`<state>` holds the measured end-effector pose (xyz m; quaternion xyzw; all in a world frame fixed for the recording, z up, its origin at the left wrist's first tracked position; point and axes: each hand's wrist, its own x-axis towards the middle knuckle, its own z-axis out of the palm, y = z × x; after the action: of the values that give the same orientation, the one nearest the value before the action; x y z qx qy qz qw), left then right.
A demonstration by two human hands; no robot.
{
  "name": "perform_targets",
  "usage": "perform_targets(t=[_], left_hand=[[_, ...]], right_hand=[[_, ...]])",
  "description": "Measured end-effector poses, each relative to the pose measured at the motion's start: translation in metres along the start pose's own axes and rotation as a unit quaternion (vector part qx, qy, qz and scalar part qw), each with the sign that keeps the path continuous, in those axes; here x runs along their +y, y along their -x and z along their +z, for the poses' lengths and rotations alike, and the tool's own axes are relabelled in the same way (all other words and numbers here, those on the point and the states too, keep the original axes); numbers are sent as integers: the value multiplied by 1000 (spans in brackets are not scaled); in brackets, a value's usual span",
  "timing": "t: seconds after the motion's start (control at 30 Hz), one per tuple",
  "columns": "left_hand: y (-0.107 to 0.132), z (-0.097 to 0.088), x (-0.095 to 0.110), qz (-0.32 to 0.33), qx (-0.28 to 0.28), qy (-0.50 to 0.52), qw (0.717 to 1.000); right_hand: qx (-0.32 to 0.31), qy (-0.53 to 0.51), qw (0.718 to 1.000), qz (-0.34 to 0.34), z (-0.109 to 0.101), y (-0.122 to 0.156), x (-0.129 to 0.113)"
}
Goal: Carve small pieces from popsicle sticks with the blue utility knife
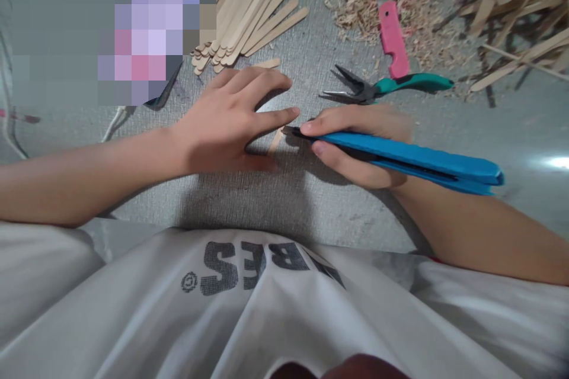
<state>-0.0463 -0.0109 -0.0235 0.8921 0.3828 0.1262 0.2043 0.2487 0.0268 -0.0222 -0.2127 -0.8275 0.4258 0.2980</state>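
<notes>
Where the wearer's white shirt [146, 302] comes up in the head view, it hides the near edge of the grey textured tabletop [342, 213]; a band of surface shows between cloth and hands. A fan of pale, round-ended wooden sticks [249, 12] bounds the room beyond the left hand [226, 109], and teal-handled pliers [413, 82] with spread jaws lie just past the right hand [355, 142], beside a pink-handled knife [393, 35]. The left hand is splayed palm down, a narrow pale wooden strip [275, 141] showing between index finger and thumb; the thumb is blurred. The right hand grips a blue utility knife [427, 160], blade at the strip's far end, handle slanting back rightward.
</notes>
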Motion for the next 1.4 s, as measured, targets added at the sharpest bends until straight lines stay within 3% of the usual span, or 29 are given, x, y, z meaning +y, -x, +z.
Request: perform_targets(t=[0.13,0.27,0.53,0.77,1.0,1.13,1.27,1.4], left_hand=[[-1,-4,3,-1,-9,-11,1000],[-1,-8,6,-14,-30,-10,999],[0,0,0,-9,-1,14,1000],[2,7,-5,3,25,15,1000],[6,3,6,0,34,-10,999],[13,2,16,35,47,-31,998],[17,3,21,73,5,-53,996],[19,7,22,60,-38,-58,996]], right_hand=[[5,9,999,33,0,1,-1],[-1,8,1000,0,0,0,-3],[6,39,999,-12,3,4,-2],[40,61,995,-71,10,4,-2],[32,58,997,-45,9,3,-6],[24,36,998,-35,8,3,-6],[38,27,999,-21,8,3,-8],[61,55,996,38,7,6,-11]])
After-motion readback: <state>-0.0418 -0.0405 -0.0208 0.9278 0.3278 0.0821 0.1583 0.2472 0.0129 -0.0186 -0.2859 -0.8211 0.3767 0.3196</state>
